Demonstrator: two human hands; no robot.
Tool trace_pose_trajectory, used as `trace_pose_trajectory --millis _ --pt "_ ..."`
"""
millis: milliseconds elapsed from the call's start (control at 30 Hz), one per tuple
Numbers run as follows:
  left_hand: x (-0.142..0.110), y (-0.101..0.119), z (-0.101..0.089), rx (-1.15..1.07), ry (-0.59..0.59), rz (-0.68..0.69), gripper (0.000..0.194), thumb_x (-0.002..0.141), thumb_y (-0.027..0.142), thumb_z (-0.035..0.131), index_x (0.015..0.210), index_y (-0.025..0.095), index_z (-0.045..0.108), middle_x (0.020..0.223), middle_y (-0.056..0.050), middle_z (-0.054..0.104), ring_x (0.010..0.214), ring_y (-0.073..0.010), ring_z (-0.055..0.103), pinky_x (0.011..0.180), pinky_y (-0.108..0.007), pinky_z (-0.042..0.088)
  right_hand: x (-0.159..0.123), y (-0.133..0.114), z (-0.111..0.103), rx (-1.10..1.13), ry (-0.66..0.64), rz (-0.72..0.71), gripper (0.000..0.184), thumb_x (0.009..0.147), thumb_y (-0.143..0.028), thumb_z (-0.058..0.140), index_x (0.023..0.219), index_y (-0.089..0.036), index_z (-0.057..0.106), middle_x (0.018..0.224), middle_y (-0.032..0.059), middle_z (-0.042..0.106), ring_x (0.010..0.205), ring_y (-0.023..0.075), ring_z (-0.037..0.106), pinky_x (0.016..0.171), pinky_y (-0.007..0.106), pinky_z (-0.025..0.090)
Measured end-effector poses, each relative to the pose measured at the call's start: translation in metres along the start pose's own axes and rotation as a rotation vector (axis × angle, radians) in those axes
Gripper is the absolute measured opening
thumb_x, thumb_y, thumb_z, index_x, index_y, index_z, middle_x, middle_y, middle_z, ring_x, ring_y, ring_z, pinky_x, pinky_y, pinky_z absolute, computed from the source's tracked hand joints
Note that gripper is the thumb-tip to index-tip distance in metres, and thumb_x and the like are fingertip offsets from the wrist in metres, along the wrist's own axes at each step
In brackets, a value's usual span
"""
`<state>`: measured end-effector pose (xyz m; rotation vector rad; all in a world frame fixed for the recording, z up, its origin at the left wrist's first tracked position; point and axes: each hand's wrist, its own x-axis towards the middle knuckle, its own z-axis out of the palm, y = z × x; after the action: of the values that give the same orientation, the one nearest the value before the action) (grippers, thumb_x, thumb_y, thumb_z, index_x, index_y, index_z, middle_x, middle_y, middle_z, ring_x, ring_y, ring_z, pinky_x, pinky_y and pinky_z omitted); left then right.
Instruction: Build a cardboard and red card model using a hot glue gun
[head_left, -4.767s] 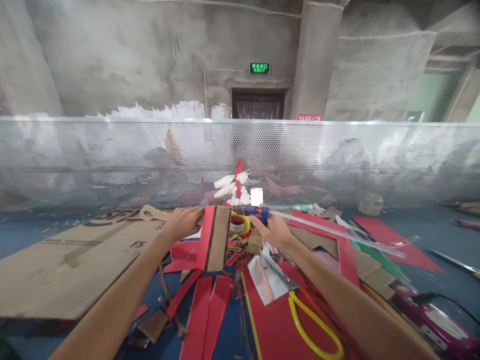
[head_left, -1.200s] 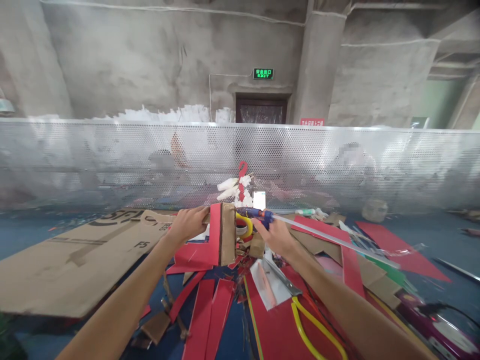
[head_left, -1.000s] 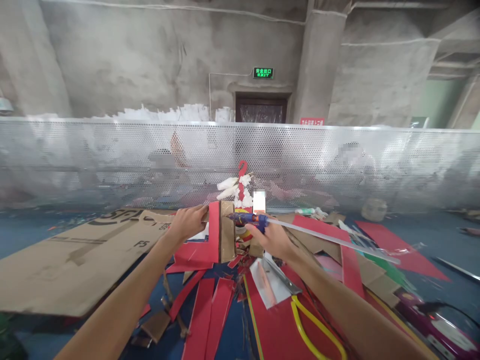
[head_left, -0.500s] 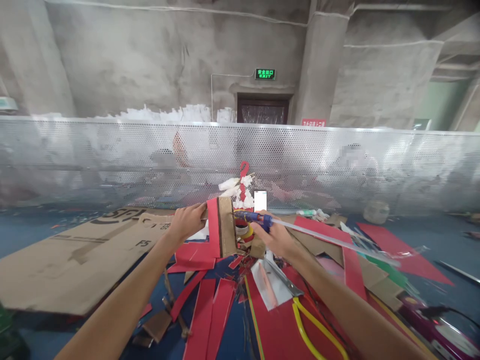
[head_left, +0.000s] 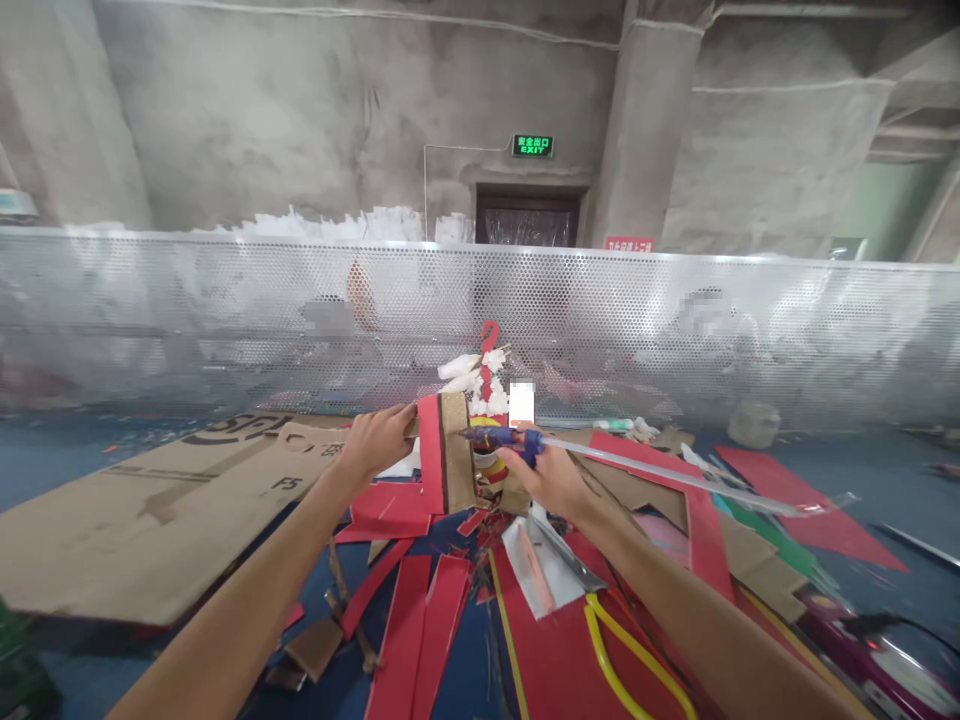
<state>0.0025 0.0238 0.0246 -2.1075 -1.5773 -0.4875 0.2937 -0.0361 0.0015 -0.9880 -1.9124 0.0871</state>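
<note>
My left hand is closed on the edge of a small cardboard piece, held upright, with a red face on its left side and a bare brown side toward the right. Wrapped in my right hand is a blue hot glue gun, a long clear glue stick sticking out of its back. The gun's nozzle lies over the brown side of the piece; whether it touches I cannot tell. Rolls of tape sit partly hidden behind the gun.
Red strips and scraps cover the blue table. Yellow-handled scissors lie near my right forearm. A large cardboard sheet spreads at left. Behind stand a white-flowered ornament, a phone and a perforated metal partition.
The glue gun's nozzle has shifted slightly left and down over the brown side of the cardboard piece. My left hand keeps its hold, nearly still.
</note>
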Motion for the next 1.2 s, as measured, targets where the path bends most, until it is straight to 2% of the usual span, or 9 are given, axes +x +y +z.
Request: trace_pose_trajectory --millis 100,300,500,700,867,1000,1200 --pt "0.001 -0.002 0.000 -0.011 0.014 -0.014 0.046 0.084 0.024 0.052 0.129 0.027 0.063 0.120 -0.011 0.074 0.101 -0.0349 0.072 0.079 -0.041 0.052 0.000 -0.003 -0.001 -0.009 -0.045 -0.024 0.030 0.096 -0.048 0.054 0.090 -0.022 0.067 0.082 0.0044 0.071 0.075 0.0222 0.065 0.075 0.032 0.050" --pt "0.001 -0.003 -0.001 0.016 0.024 -0.015 0.042 0.086 0.025 0.050 0.125 0.026 0.064 0.120 -0.011 0.075 0.101 -0.0342 0.072 0.077 -0.039 0.051 0.003 0.003 0.001 -0.057 0.056 0.069 0.033 0.097 -0.046 0.052 0.093 -0.019 0.070 0.092 0.0087 0.073 0.085 0.0253 0.069 0.080 0.033 0.051" --pt "-0.001 -0.004 -0.005 0.021 0.016 -0.047 0.044 0.086 0.028 0.052 0.129 0.027 0.061 0.121 -0.011 0.075 0.099 -0.0339 0.073 0.075 -0.038 0.050 -0.001 -0.005 -0.001 -0.011 -0.066 -0.062 0.029 0.096 -0.046 0.055 0.092 -0.021 0.069 0.087 0.0064 0.074 0.083 0.0234 0.068 0.080 0.032 0.051" --pt "-0.001 -0.005 -0.011 0.001 0.014 -0.085 0.043 0.088 0.032 0.050 0.129 0.026 0.062 0.119 -0.012 0.075 0.101 -0.0361 0.072 0.077 -0.040 0.050 0.001 0.003 -0.001 -0.027 -0.022 0.060 0.033 0.097 -0.047 0.052 0.087 -0.019 0.067 0.083 0.0075 0.072 0.082 0.0251 0.067 0.077 0.034 0.049" --pt "-0.001 -0.005 -0.011 0.012 0.005 -0.121 0.042 0.088 0.035 0.051 0.126 0.025 0.064 0.119 -0.013 0.075 0.102 -0.0367 0.072 0.077 -0.040 0.050 0.000 0.003 -0.003 0.147 -0.097 -0.072 0.027 0.095 -0.045 0.058 0.089 -0.020 0.064 0.078 0.0023 0.068 0.072 0.0195 0.062 0.072 0.030 0.049" --pt "-0.001 -0.006 -0.010 0.014 0.000 -0.118 0.042 0.090 0.037 0.050 0.128 0.026 0.062 0.121 -0.013 0.075 0.104 -0.0368 0.071 0.077 -0.040 0.050 -0.001 0.004 -0.002 0.132 -0.041 -0.035 0.026 0.095 -0.046 0.058 0.091 -0.021 0.063 0.081 0.0026 0.068 0.075 0.0204 0.062 0.073 0.031 0.049" --pt "-0.001 -0.002 -0.013 0.017 -0.002 -0.120 0.043 0.089 0.034 0.051 0.129 0.026 0.062 0.118 -0.013 0.075 0.104 -0.0364 0.072 0.077 -0.040 0.050 0.001 0.007 0.004 0.017 0.007 0.042 0.030 0.097 -0.047 0.052 0.094 -0.019 0.065 0.091 0.0082 0.072 0.086 0.0254 0.067 0.079 0.035 0.050"
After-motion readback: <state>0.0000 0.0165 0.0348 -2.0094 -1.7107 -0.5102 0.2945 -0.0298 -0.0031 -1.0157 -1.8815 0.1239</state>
